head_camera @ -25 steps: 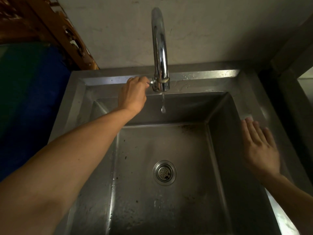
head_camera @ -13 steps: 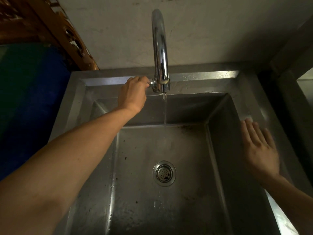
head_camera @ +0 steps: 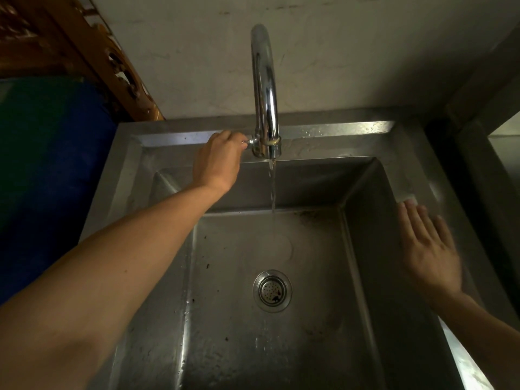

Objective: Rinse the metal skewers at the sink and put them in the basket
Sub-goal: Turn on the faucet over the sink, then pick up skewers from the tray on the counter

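Head view: left hand (head_camera: 218,160) grips the tap handle (head_camera: 249,142); a thin stream (head_camera: 272,187) falls into the sink (head_camera: 281,347). Right hand (head_camera: 429,247) rests flat and released on the rim. Skewers and basket are not in view. Risk: overturning the handle could cause splashing.

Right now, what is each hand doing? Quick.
Left hand: fingers curled round the tap handle, water running.
Right hand: open, fingers straight, flat on the sink rim, holding nothing.
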